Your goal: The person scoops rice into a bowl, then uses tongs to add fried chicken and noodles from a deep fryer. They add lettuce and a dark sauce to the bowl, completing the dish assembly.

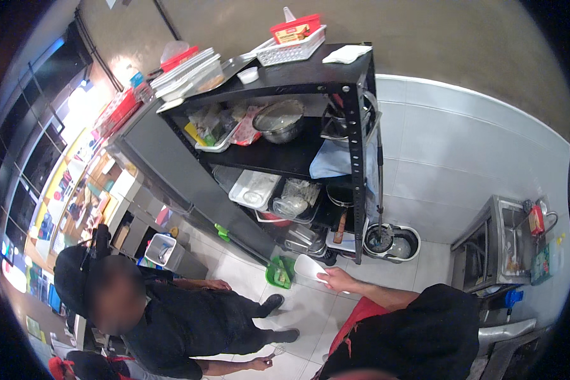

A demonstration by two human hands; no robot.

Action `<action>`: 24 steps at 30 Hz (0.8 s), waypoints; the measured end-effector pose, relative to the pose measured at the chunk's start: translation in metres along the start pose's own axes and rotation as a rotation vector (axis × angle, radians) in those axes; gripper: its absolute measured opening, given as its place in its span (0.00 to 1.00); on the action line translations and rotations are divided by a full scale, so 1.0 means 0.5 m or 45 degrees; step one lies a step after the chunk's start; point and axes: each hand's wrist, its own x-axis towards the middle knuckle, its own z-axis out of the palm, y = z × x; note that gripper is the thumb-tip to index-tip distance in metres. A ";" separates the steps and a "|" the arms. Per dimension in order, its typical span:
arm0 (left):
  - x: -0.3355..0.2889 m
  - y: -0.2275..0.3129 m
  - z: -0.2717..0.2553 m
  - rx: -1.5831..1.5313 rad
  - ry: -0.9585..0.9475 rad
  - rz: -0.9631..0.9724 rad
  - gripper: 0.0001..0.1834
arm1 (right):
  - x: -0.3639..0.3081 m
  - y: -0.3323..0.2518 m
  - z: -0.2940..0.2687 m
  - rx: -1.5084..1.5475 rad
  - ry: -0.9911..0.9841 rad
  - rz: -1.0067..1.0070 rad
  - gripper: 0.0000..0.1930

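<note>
My right hand (337,279) reaches leftward from a black sleeve, with its fingers closed round a white plastic scoop (308,268). The scoop's broad, pale end points away from my fingers, and a bit of white shows below the hand. I cannot see anything inside it. Just left of the scoop, a green plastic bin (280,273) with green items in it stands on the tiled floor. A red apron (359,315) shows below my forearm. Out of the picture is my left hand.
A black metal shelf (272,155) holding bowls, trays and containers stands ahead, beside a grey fridge (164,155). A co-worker in black (196,316) stands at the left, hands apart from mine. A mop bucket (402,244) and steel sink (512,244) are to the right.
</note>
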 end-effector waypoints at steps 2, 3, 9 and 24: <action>0.012 0.037 0.015 0.040 -0.036 0.062 0.21 | -0.004 -0.032 0.001 -0.074 0.050 0.012 0.22; 0.020 0.052 0.021 0.054 -0.053 0.092 0.21 | -0.007 -0.058 -0.003 -0.147 0.100 0.091 0.22; 0.020 0.158 0.036 0.174 -0.150 0.323 0.22 | -0.155 -0.356 -0.124 -0.169 -0.112 -0.903 0.20; -1.110 1.794 0.614 0.762 0.504 2.672 0.31 | -0.290 -0.717 -0.579 0.119 1.062 -1.435 0.15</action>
